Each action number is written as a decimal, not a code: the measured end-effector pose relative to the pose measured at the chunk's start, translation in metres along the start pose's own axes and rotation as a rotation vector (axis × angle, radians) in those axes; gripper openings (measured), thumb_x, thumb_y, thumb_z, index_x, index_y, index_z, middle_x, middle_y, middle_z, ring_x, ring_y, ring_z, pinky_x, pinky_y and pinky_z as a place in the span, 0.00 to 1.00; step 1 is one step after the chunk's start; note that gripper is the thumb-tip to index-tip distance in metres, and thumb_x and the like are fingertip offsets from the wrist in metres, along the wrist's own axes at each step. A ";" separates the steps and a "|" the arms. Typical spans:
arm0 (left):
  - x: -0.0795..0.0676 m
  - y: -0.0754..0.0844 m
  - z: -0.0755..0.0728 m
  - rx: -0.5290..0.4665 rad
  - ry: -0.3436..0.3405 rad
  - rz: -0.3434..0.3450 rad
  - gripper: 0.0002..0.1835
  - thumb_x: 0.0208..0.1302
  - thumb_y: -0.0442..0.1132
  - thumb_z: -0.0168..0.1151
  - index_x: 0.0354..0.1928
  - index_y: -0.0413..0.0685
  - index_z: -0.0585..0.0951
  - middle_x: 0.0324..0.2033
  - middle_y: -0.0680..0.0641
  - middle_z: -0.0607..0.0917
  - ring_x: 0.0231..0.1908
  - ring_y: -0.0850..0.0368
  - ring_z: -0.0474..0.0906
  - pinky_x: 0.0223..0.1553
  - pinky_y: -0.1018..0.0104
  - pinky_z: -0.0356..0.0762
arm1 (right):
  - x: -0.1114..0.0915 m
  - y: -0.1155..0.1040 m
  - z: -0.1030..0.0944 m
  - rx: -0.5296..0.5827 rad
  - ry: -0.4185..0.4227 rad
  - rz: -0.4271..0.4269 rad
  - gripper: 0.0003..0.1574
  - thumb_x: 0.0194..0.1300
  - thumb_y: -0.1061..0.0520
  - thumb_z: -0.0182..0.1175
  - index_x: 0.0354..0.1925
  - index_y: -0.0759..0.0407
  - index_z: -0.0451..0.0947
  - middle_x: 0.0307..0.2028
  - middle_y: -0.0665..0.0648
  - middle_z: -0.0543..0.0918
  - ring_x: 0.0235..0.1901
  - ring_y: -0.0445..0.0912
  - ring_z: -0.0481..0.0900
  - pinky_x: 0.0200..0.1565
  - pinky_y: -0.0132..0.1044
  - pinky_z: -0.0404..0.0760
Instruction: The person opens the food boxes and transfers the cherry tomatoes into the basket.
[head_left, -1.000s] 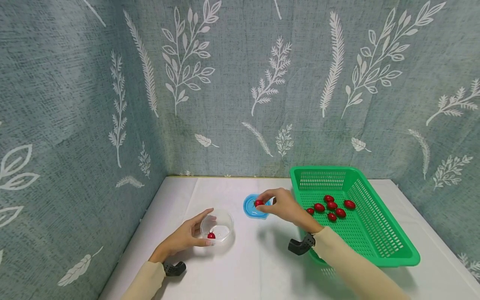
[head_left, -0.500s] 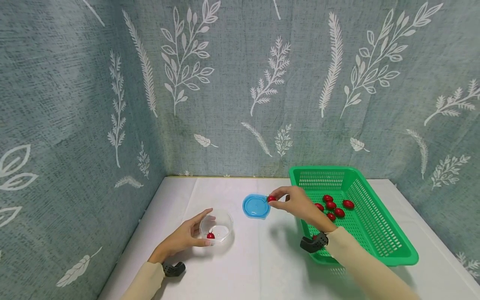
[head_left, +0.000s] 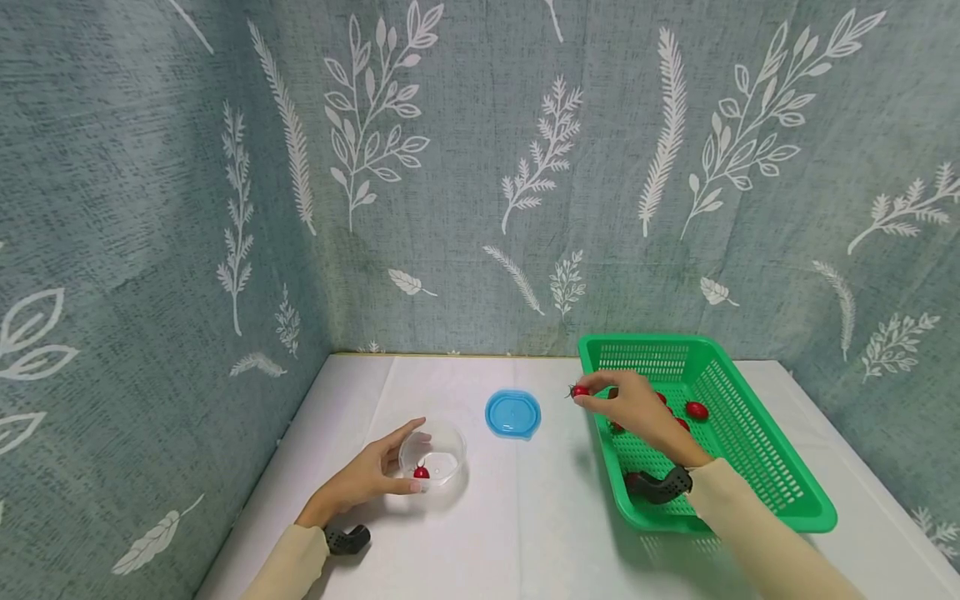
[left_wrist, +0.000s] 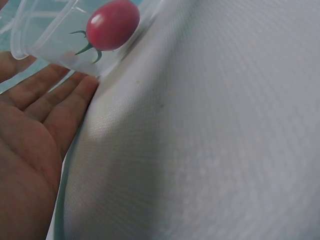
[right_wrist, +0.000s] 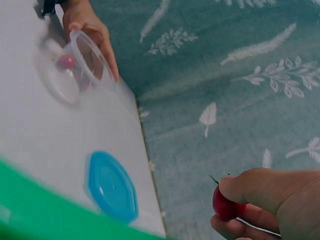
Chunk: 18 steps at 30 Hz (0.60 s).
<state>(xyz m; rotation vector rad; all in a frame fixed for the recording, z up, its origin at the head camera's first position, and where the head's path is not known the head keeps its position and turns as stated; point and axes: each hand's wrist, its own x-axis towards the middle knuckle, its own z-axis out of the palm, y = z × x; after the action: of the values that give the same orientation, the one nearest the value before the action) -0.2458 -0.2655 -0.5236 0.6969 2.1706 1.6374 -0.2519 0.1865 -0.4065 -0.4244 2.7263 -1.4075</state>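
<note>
My left hand [head_left: 372,472] holds a clear round plastic container [head_left: 459,454] on the left of the table, thumb on the near side and fingers round the far side. One red cherry tomato [head_left: 421,472] with a green stem lies inside it, large in the left wrist view. At the left rim of a green basket [head_left: 780,523], my right hand [head_left: 633,408] pinches another cherry tomato [right_wrist: 226,205] between thumb and fingers, its stem pointing left in the head view. Several more tomatoes [head_left: 697,410] lie in the basket, some hidden under this hand and wrist.
Between the container and the basket, a blue lid [head_left: 513,414] lies on the white-covered table [head_left: 487,533]. Leaf-patterned cloth [head_left: 450,250] hangs along the back and sides. Black wrist devices [head_left: 347,539] are strapped to both wrists.
My right hand has carried the pinched tomato rightward from over the blue lid to the basket's left rim. The left hand and container have stayed where they were.
</note>
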 end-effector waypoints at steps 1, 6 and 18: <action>0.000 0.000 0.000 0.000 0.000 0.002 0.58 0.58 0.37 0.79 0.83 0.51 0.51 0.74 0.38 0.65 0.76 0.39 0.57 0.66 0.73 0.67 | -0.001 0.003 -0.002 0.006 0.005 0.008 0.16 0.67 0.46 0.71 0.49 0.51 0.87 0.48 0.56 0.84 0.29 0.52 0.79 0.25 0.43 0.78; -0.001 0.000 0.000 -0.010 0.003 -0.005 0.57 0.58 0.37 0.79 0.83 0.57 0.52 0.75 0.38 0.64 0.75 0.39 0.57 0.66 0.73 0.67 | -0.006 0.019 -0.015 -0.007 0.028 0.023 0.19 0.67 0.45 0.71 0.51 0.54 0.86 0.49 0.58 0.84 0.32 0.52 0.80 0.29 0.45 0.80; -0.001 -0.002 0.000 0.011 0.002 0.010 0.56 0.59 0.37 0.78 0.83 0.57 0.53 0.74 0.38 0.65 0.76 0.39 0.57 0.70 0.63 0.64 | -0.016 0.050 -0.040 -0.138 0.081 0.072 0.23 0.69 0.43 0.69 0.53 0.55 0.85 0.48 0.57 0.86 0.43 0.52 0.81 0.37 0.42 0.79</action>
<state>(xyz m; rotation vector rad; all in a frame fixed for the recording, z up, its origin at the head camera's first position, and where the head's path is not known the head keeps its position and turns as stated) -0.2460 -0.2666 -0.5252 0.7103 2.1820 1.6332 -0.2536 0.2497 -0.4246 -0.2773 2.8833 -1.2511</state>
